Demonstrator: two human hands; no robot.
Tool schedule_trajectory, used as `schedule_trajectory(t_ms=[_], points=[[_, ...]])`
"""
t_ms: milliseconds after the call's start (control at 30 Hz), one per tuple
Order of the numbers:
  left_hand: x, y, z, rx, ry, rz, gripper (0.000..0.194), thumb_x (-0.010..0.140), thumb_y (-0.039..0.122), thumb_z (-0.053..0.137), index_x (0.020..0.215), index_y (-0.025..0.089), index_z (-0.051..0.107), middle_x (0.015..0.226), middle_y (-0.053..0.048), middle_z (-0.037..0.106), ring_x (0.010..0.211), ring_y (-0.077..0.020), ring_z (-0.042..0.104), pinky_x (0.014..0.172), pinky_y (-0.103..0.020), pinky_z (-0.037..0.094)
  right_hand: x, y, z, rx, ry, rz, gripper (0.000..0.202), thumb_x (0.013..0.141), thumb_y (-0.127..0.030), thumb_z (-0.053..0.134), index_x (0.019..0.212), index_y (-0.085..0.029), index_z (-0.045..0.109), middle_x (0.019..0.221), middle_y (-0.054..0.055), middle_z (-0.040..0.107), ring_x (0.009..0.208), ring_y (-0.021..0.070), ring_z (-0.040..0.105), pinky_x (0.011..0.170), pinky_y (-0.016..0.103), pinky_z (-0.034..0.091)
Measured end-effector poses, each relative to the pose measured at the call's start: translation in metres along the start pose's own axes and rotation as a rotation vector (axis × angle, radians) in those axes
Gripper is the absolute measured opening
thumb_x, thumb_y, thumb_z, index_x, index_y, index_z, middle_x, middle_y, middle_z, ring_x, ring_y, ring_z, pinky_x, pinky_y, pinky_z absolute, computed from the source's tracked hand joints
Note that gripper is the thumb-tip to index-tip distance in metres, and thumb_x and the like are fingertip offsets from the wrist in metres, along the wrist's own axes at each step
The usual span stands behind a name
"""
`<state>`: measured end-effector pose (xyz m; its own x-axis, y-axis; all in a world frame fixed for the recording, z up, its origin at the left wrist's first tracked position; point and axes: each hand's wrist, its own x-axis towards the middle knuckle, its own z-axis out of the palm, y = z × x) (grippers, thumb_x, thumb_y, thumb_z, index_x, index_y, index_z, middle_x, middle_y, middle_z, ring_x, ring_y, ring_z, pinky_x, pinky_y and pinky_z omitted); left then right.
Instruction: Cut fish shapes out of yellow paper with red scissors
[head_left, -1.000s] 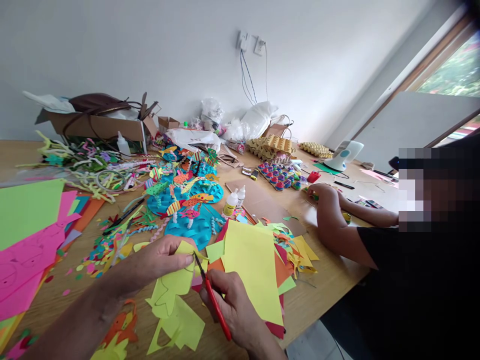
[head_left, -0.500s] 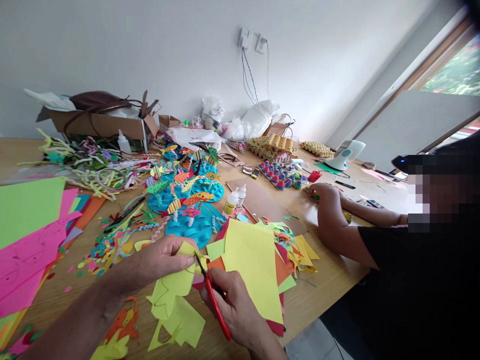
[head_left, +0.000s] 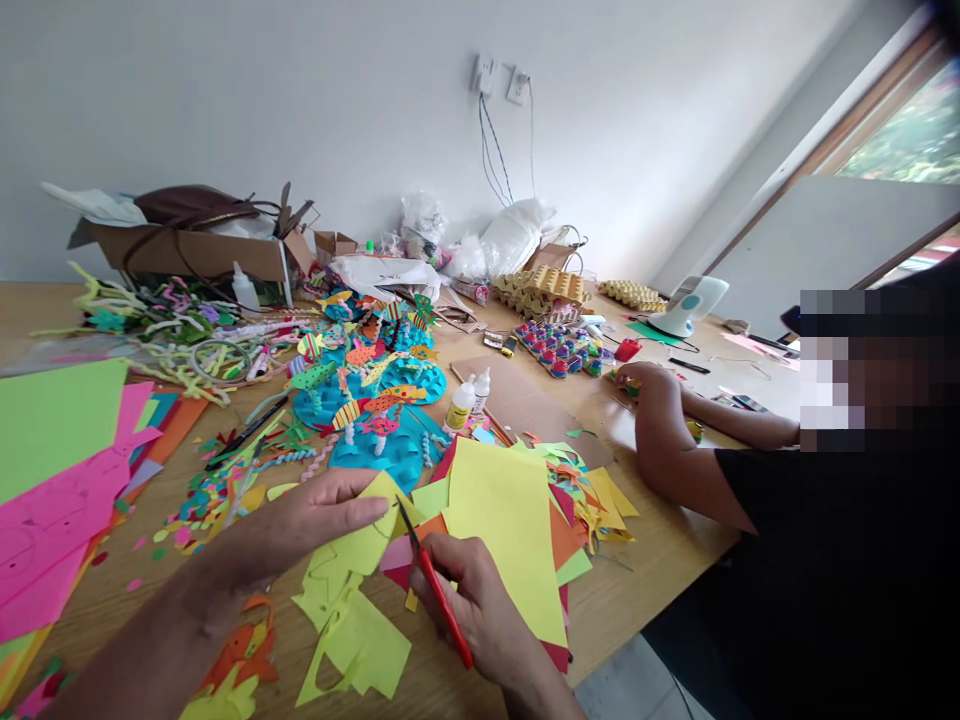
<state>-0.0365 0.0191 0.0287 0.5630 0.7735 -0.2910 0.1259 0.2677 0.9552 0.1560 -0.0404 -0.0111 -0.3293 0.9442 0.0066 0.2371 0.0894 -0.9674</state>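
Okay, your left hand [head_left: 330, 515] pinches the drawn-on yellow paper [head_left: 364, 552] near the front edge of the table [head_left: 637, 590]; your right hand [head_left: 484, 605] grips the red-handled scissors [head_left: 446, 605], blades at the paper, eased slightly away from your left thumb since a moment ago, so the cut looks unfinished

Ahead of the left grip [head_left: 341, 505], the blue bases [head_left: 382, 462] with their raised paper fish [head_left: 405, 397] block a low forward path; two upright glue bottles [head_left: 460, 405] stand just beside them. Right of the right grip [head_left: 469, 590], the yellow sheet [head_left: 502, 540] lies low, leaving room overhead. Bare counter [head_left: 637, 590] extends beyond it, toward the co-worker's arm [head_left: 660, 440], which bars the right.
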Motion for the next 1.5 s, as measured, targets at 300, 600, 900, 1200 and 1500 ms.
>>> schedule_trajectory(t_ms=[300, 600, 900, 1200, 1500], points=[[-0.001, -0.004, 0.011, -0.137, 0.043, 0.322, 0.063, 0.048, 0.057, 0.08, 0.1, 0.023, 0.065, 0.092, -0.009, 0.069, 0.106, -0.0354, 0.056, 0.088, -0.041, 0.046, 0.023, -0.017, 0.019, 0.405, 0.198, 0.007, 0.054, 0.079, -0.069, 0.047, 0.058, -0.019, 0.042, 0.038, -0.007, 0.039, 0.035, 0.0063, 0.031, 0.035, 0.016, 0.027], [0.013, -0.017, 0.031, -0.091, 0.715, 0.423, 0.04, 0.067, 0.046, 0.072, 0.098, 0.021, 0.07, 0.092, -0.006, 0.075, 0.107, -0.0313, 0.061, 0.097, -0.039, 0.044, 0.027, -0.015, 0.038, 0.335, 0.24, -0.024, 0.042, 0.083, -0.053, 0.051, 0.059, -0.019, 0.041, 0.047, -0.007, 0.037, 0.038, 0.0063, 0.034, 0.036, 0.015, 0.029], [0.015, -0.021, 0.037, -0.395, 0.793, 0.365, 0.031, 0.063, 0.033, 0.076, 0.088, 0.015, 0.072, 0.092, -0.006, 0.076, 0.103, -0.03, 0.064, 0.094, -0.04, 0.048, 0.03, -0.009, 0.049, 0.395, 0.165, -0.073, 0.05, 0.083, -0.065, 0.045, 0.063, -0.019, 0.045, 0.045, -0.005, 0.041, 0.039, 0.008, 0.037, 0.039, 0.018, 0.032], [0.014, -0.01, 0.051, -0.432, 0.845, 0.329, 0.019, 0.065, 0.032, 0.073, 0.079, 0.02, 0.067, 0.097, -0.002, 0.073, 0.106, -0.0278, 0.061, 0.101, -0.042, 0.041, 0.03, -0.008, 0.049, 0.357, 0.188, -0.101, 0.048, 0.086, -0.062, 0.043, 0.067, -0.018, 0.044, 0.054, -0.004, 0.042, 0.046, 0.0088, 0.039, 0.043, 0.018, 0.032], [0.017, -0.017, 0.052, -0.399, 0.907, 0.362, 0.025, 0.061, 0.032, 0.074, 0.081, 0.02, 0.067, 0.101, -0.005, 0.072, 0.11, -0.0297, 0.059, 0.101, -0.042, 0.042, 0.031, 0.0, 0.05, 0.284, 0.198, -0.13, 0.041, 0.091, -0.053, 0.041, 0.068, -0.02, 0.041, 0.06, -0.004, 0.037, 0.052, 0.01, 0.037, 0.044, 0.018, 0.032]])
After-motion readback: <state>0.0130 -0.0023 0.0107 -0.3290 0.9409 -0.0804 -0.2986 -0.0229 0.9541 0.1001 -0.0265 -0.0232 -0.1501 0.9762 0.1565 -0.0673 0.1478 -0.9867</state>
